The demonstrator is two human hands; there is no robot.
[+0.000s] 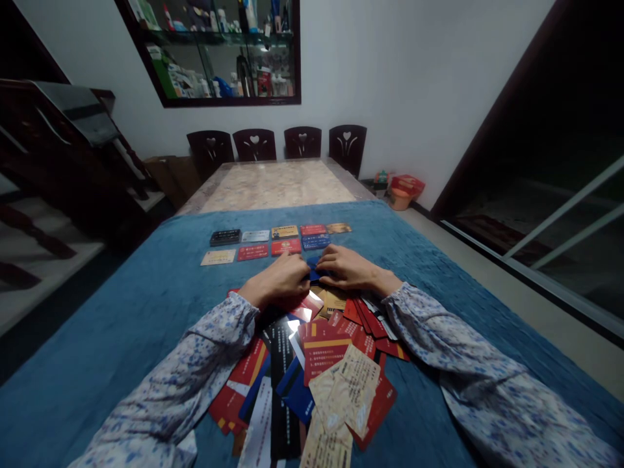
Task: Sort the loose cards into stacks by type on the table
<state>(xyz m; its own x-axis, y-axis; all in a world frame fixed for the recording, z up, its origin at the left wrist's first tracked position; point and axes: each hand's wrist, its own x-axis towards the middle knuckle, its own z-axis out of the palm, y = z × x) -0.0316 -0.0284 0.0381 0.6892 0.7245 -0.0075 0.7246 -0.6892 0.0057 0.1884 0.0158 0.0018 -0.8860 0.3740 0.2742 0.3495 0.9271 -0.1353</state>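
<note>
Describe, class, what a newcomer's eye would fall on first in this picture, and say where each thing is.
Probably the untidy heap of cards, mostly red with some black, blue and cream, spread between the forearms on the blue cloth. Next, the left hand and right hand close together at its far edge, a blue card between them. Beyond lie two neat rows of cards.

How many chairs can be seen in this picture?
4, in one row beyond the table: leftmost chair, second chair, third chair, rightmost chair. Others may be hidden behind it.
</note>
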